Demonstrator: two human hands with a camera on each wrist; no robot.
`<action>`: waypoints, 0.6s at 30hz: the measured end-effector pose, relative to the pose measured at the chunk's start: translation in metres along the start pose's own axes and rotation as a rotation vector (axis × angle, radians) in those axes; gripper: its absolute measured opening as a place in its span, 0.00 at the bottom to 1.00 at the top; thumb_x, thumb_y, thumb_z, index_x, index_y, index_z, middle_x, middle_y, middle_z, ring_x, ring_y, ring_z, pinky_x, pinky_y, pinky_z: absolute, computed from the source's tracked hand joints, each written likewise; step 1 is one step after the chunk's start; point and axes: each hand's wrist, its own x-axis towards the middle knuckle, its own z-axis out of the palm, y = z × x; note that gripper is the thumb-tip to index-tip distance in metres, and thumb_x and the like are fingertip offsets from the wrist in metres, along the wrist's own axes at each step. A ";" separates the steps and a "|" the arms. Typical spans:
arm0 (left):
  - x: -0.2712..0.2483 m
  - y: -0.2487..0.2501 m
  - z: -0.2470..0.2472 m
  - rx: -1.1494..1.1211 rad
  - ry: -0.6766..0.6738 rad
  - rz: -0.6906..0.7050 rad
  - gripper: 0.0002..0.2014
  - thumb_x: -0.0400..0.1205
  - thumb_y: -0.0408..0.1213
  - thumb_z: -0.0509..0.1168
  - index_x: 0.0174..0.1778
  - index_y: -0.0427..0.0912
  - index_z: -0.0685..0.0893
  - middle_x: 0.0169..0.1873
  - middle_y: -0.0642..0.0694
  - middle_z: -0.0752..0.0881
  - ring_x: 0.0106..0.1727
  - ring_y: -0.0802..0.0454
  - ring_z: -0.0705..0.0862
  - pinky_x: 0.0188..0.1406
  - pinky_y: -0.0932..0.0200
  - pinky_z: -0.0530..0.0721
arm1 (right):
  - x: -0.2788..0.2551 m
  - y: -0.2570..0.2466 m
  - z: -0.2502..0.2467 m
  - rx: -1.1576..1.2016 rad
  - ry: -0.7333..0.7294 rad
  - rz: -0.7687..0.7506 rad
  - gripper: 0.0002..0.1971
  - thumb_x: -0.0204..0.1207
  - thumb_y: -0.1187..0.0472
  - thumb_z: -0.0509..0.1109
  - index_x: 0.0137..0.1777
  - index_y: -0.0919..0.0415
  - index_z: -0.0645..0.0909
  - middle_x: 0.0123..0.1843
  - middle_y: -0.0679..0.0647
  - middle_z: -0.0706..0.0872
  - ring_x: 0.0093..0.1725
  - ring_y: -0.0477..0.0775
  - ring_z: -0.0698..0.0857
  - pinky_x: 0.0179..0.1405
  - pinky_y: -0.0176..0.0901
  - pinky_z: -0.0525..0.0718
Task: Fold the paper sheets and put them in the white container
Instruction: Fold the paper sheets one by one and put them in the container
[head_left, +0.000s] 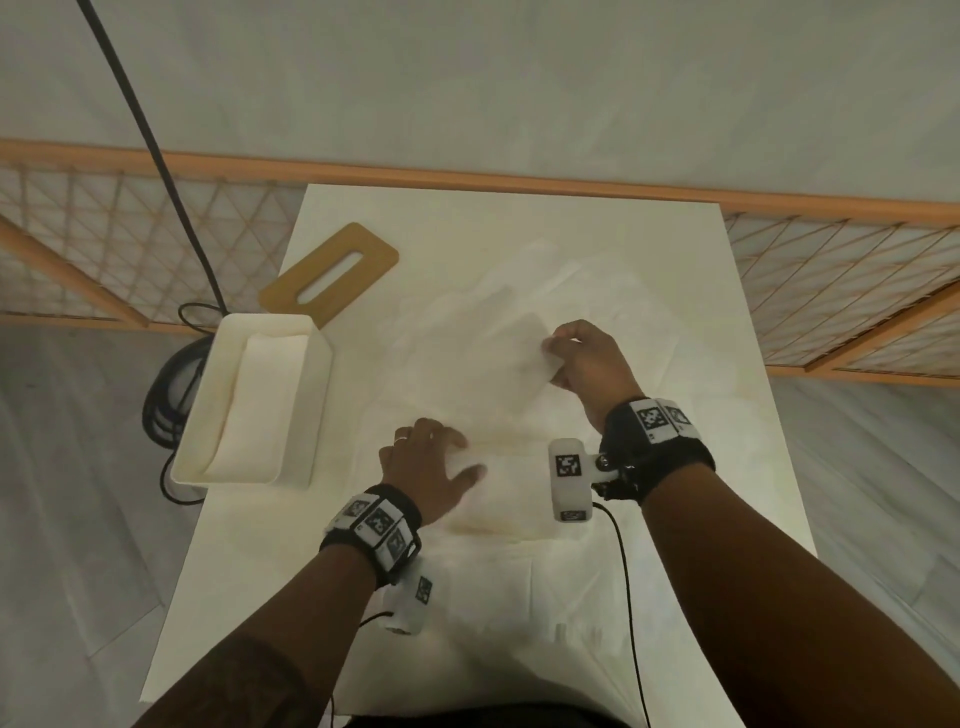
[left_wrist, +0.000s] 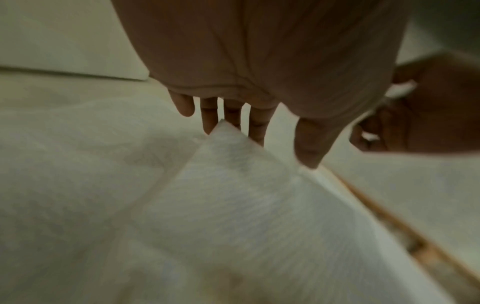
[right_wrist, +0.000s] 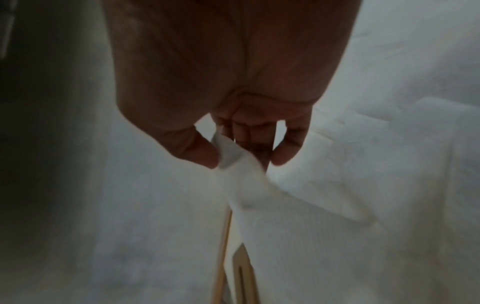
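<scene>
White table (head_left: 727, 415), pale wall (head_left: 519, 78)

From my feed this reads as a plain indoor room set up for recording, though I cannot tell whether home or lab. I see a small white table (head_left: 675, 291) pushed against a bare grey wall (head_left: 519, 78), a wooden lattice rail (head_left: 130, 228) behind it, and a pale plank floor (head_left: 62, 467) with a black cable (head_left: 156, 150) coiled beside the table.

Left grip (head_left: 423, 462) lies flat with fingers spread; right grip (head_left: 587, 364), raised farther forward, pinches thumb against fingertips.
</scene>
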 end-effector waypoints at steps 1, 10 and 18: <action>0.003 0.002 -0.005 -0.154 0.005 -0.040 0.32 0.77 0.75 0.59 0.67 0.57 0.82 0.71 0.54 0.77 0.74 0.48 0.73 0.76 0.41 0.70 | -0.003 -0.001 -0.004 0.169 -0.055 0.044 0.06 0.78 0.67 0.67 0.41 0.59 0.76 0.44 0.56 0.83 0.49 0.60 0.83 0.53 0.55 0.85; 0.015 0.044 -0.051 -1.483 -0.075 -0.099 0.22 0.77 0.56 0.72 0.58 0.43 0.86 0.49 0.49 0.93 0.51 0.53 0.89 0.60 0.47 0.79 | -0.046 0.006 -0.044 0.700 -0.435 0.262 0.34 0.68 0.73 0.55 0.79 0.72 0.72 0.70 0.68 0.78 0.62 0.69 0.80 0.58 0.59 0.85; 0.014 0.049 -0.064 -1.519 0.007 0.009 0.08 0.74 0.27 0.70 0.30 0.42 0.87 0.36 0.46 0.90 0.41 0.49 0.87 0.42 0.56 0.87 | -0.055 -0.005 -0.061 0.457 -0.324 0.243 0.17 0.81 0.47 0.73 0.60 0.60 0.89 0.53 0.59 0.87 0.44 0.57 0.86 0.46 0.51 0.85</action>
